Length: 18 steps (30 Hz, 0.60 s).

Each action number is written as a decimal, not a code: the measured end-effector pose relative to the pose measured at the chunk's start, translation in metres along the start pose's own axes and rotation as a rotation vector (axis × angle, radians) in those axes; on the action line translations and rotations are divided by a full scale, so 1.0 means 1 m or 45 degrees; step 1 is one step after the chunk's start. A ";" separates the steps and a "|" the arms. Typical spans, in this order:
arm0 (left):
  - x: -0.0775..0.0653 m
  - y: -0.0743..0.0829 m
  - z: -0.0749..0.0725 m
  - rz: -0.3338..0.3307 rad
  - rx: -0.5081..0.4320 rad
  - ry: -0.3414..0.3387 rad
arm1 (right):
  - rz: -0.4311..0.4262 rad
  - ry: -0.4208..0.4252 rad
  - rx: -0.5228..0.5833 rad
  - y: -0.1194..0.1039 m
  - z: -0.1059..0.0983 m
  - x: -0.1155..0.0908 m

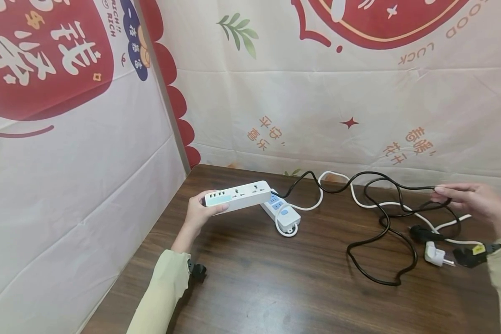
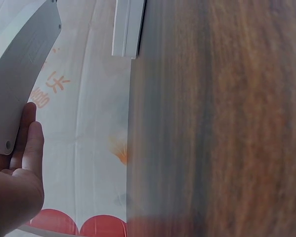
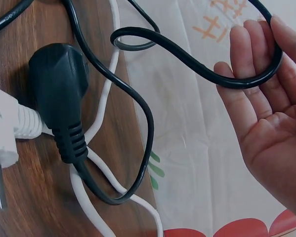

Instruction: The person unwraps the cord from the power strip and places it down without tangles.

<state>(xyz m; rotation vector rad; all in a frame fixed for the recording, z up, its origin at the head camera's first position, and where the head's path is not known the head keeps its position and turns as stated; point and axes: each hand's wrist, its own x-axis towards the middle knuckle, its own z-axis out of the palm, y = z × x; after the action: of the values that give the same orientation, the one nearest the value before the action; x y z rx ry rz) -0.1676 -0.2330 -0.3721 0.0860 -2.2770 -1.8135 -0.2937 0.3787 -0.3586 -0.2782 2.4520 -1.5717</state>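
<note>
My left hand (image 1: 197, 212) grips one end of a white power strip (image 1: 244, 198) and holds it raised off the table, its sockets and USB ports facing up. The strip's underside (image 2: 26, 64) shows in the left wrist view. A black cord (image 1: 342, 189) runs from its far end across to my right hand (image 1: 469, 197), which pinches it between thumb and fingers. In the right wrist view a loop of this cord (image 3: 236, 83) hangs across the fingers. The cord's black plug (image 3: 59, 89) lies on the table below that hand.
Behind the raised strip lies a second white power strip (image 1: 285, 214) with blue sockets. Its white cord (image 1: 305, 207) winds under the black loops to a white plug (image 1: 435, 255) at the right. The brown table (image 1: 275, 287) meets printed cloth (image 1: 317, 116) at its back edge.
</note>
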 end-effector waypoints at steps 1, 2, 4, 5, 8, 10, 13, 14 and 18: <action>0.000 0.000 0.000 0.001 0.000 0.001 | -0.005 0.007 -0.002 0.001 -0.001 0.000; 0.000 0.000 0.000 0.002 0.000 0.002 | -0.008 0.015 -0.004 0.002 -0.001 0.000; 0.000 0.000 0.000 0.006 0.005 0.005 | -0.009 0.043 -0.007 0.004 -0.002 -0.001; 0.001 0.000 0.000 0.007 0.007 0.008 | -0.001 0.063 -0.015 0.005 -0.002 0.000; 0.001 0.000 0.001 0.008 0.006 0.012 | 0.026 0.122 -0.058 0.005 -0.002 0.000; 0.001 0.000 0.001 0.008 0.005 0.014 | 0.039 0.149 -0.064 0.004 -0.001 0.000; 0.001 0.000 0.001 0.010 0.000 0.012 | 0.040 0.150 -0.023 0.001 0.001 -0.001; 0.002 0.000 0.001 0.009 -0.001 0.012 | 0.036 0.140 -0.017 -0.001 0.002 -0.001; 0.002 0.000 0.001 0.015 -0.008 0.013 | 0.017 0.083 -0.037 -0.010 0.006 0.001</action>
<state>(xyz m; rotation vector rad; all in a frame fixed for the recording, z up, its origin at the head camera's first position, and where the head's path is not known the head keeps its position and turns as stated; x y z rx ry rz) -0.1699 -0.2325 -0.3723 0.0806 -2.2602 -1.8103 -0.2922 0.3690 -0.3519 -0.2185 2.5217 -1.5651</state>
